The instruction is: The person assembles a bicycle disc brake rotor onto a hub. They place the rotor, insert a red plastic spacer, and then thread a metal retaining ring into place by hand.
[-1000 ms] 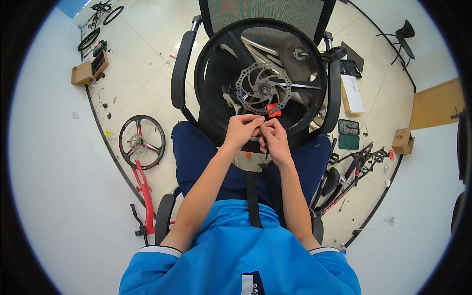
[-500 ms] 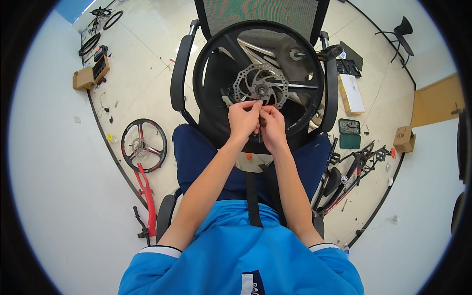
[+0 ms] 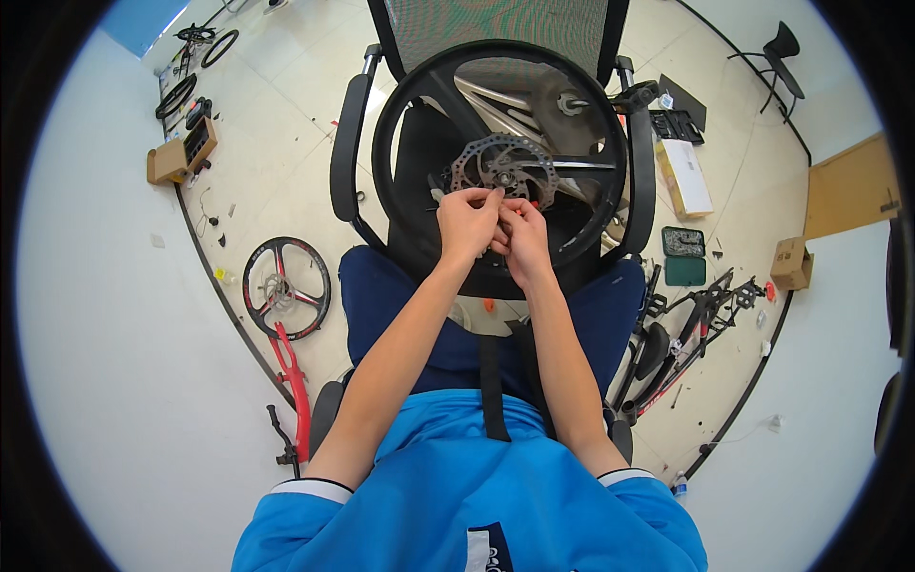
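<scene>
On wheel (image 3: 500,157) w/ brake disc (image 3: 505,170): left hand (image 3: 467,221) & right hand (image 3: 522,238) pinching at hub

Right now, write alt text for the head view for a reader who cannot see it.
A seated person's left hand and right hand meet at the silver perforated brake disc of a black bicycle wheel resting on a black mesh office chair. A red-and-black bicycle wheel lies on the pale floor to their left.
</scene>
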{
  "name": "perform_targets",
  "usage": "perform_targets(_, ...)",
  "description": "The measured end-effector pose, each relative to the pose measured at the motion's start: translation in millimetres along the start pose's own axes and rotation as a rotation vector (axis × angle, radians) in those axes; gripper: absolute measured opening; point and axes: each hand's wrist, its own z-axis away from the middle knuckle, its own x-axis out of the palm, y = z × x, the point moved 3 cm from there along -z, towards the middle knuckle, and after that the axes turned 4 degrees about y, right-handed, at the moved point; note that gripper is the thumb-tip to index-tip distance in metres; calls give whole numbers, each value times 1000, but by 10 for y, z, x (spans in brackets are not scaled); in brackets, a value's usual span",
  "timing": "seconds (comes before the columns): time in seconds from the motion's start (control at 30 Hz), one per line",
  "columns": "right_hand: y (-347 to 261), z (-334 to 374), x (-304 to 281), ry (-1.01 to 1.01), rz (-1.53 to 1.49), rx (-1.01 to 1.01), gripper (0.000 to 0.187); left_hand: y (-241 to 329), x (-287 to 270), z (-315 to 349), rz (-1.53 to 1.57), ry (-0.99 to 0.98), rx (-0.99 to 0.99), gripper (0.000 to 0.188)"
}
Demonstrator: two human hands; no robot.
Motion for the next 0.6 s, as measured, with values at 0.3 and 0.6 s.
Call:
perform_targets(0.3,-204,155,-72,112,255,-98,10,-75,65,1,45,-30,-27,27)
perform_targets(0.6,-408,108,-459,402,459,-539,19,-121,-86,66,350,-95,-147,21)
